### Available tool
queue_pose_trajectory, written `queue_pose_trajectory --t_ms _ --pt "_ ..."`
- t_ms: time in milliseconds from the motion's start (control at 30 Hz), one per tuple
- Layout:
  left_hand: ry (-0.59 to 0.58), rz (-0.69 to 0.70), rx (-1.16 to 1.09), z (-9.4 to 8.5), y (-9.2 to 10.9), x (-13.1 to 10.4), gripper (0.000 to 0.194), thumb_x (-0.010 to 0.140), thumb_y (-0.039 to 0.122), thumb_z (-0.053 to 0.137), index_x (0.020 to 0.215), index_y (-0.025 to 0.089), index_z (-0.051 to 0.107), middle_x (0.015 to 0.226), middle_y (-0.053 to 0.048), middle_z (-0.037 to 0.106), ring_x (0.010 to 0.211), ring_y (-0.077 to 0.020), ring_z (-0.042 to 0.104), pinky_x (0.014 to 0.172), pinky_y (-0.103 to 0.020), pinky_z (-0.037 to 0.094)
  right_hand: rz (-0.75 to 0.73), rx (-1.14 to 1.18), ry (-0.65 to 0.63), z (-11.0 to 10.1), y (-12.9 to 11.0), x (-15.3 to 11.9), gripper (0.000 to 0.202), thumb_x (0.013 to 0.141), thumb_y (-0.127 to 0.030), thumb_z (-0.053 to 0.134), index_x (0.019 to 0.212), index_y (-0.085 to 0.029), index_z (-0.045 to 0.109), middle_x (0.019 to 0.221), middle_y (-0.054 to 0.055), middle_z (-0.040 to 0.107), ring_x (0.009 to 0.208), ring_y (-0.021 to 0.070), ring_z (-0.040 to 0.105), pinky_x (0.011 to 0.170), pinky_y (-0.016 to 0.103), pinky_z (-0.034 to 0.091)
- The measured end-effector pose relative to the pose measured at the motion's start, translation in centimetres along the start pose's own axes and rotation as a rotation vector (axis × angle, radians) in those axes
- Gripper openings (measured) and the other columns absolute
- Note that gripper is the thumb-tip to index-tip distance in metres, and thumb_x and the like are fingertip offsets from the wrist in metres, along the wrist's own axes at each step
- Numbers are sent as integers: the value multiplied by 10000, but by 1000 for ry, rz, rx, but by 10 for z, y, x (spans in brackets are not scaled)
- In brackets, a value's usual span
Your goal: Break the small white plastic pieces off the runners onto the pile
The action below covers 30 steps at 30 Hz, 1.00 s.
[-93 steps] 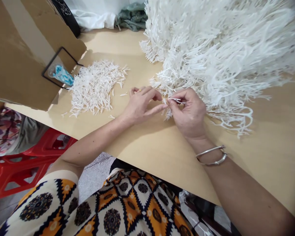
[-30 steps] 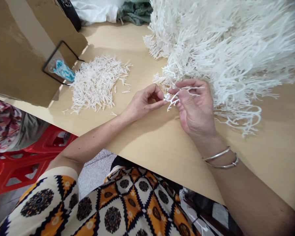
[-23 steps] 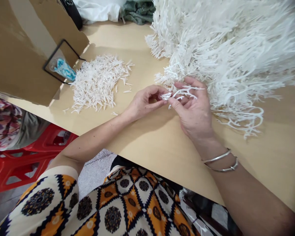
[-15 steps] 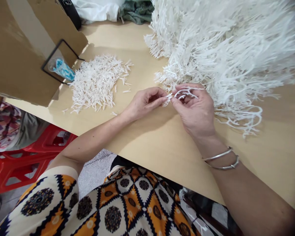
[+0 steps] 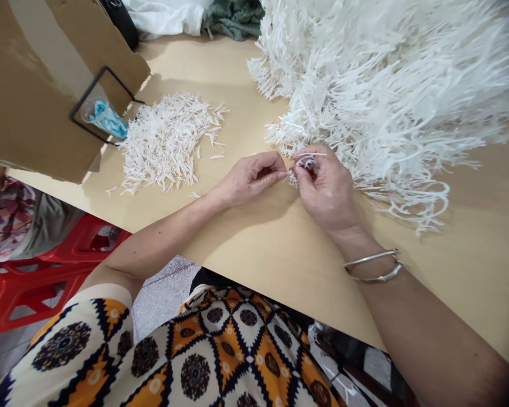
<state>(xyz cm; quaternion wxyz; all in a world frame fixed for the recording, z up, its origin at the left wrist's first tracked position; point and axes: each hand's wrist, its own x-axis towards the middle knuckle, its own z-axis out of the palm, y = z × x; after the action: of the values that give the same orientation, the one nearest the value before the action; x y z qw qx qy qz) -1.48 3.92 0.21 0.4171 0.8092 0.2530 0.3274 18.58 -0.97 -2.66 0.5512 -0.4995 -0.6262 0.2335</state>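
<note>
Strand (image 5: 318, 154) in right hand (image 5: 328, 186), inside table edge (image 5: 280, 299).

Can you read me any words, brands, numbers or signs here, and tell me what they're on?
There are none I can read.
Cardboard box and its tape: no print shows.
Blue-and-white item by the box: too small and blurred to tell.
Black object behind the box: cut off, nothing legible.
Patterned clothing: shapes only.
White strand in the right hand: no lettering visible.

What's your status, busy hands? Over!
Right hand: holding white strands. Left hand: fingertips pinched, contents too small to tell. Big white pile: close beyond right hand. Over.
</note>
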Motion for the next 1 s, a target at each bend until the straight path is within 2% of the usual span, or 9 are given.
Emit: queue_pose_trajectory --t_ms 233,333,400,500,600,700,767,867,1000 --pt "329 -162 -115 -8 -22 1 501 1024 732 543 971 236 584 832 -6 611 790 -131 614 813 -320 557 50 18 154 -7 14 2 161 878 -239 761 1019 -287 702 969 20 675 855 211 642 1038 506 601" --pt "555 -178 43 -16 -40 1 494 1015 757 537 1076 269 582 928 -27 611 841 -150 591 780 -349 528 64 160 178 -4 18 1 241 857 -242 781 1074 -278 683 1011 11 678 839 179 665 930 442 627" --pt "746 -149 183 -25 -48 0 528 975 779 593 1232 319 555 1137 -64 608 955 -177 573 783 -381 524 80 238 157 -2 17 1 279 833 -240 813 1071 -289 675 1013 3 685 859 168 688 871 397 638" --pt "932 -59 429 -36 -45 -2 694 928 731 707 1437 322 473 1437 -126 488 1285 -262 479 1006 -466 513 101 288 116 2 10 0 292 816 -214 834 1047 -303 678 990 -13 696 883 159 704 854 365 653" --pt "768 29 519 -31 -23 -3 534 963 632 709 1349 282 592 1448 -135 518 1433 -310 422 1226 -519 371 94 326 137 5 3 0 336 783 -181 848 1054 -296 686 975 -23 712 858 150 710 834 351 665" --pt "387 11 404 -12 -1 -3 400 1023 623 623 1180 266 710 1315 -108 655 1321 -279 589 1183 -481 413 108 349 162 6 -3 -1 416 756 -168 876 1094 -292 667 913 -37 723 806 149 715 783 341 671" --pt "233 6 337 1 4 -2 422 1025 636 617 1101 241 744 1207 -98 724 1198 -245 668 1091 -424 464 122 350 161 6 -5 -1 456 754 -177 894 1119 -294 646 886 -41 733 778 156 718 772 356 674" --pt "180 22 306 10 1 0 432 1026 631 622 969 220 741 1013 -71 770 983 -191 702 951 -363 477 127 355 144 7 -4 -2 492 757 -230 920 1138 -309 620 906 -35 746 798 175 735 808 397 684" --pt "197 69 210 6 -6 1 445 1015 622 648 873 202 680 876 -43 729 814 -146 650 818 -317 484 134 446 131 10 -4 -1 584 750 -317 944 1202 -356 577 1128 -19 748 952 184 760 903 420 691"
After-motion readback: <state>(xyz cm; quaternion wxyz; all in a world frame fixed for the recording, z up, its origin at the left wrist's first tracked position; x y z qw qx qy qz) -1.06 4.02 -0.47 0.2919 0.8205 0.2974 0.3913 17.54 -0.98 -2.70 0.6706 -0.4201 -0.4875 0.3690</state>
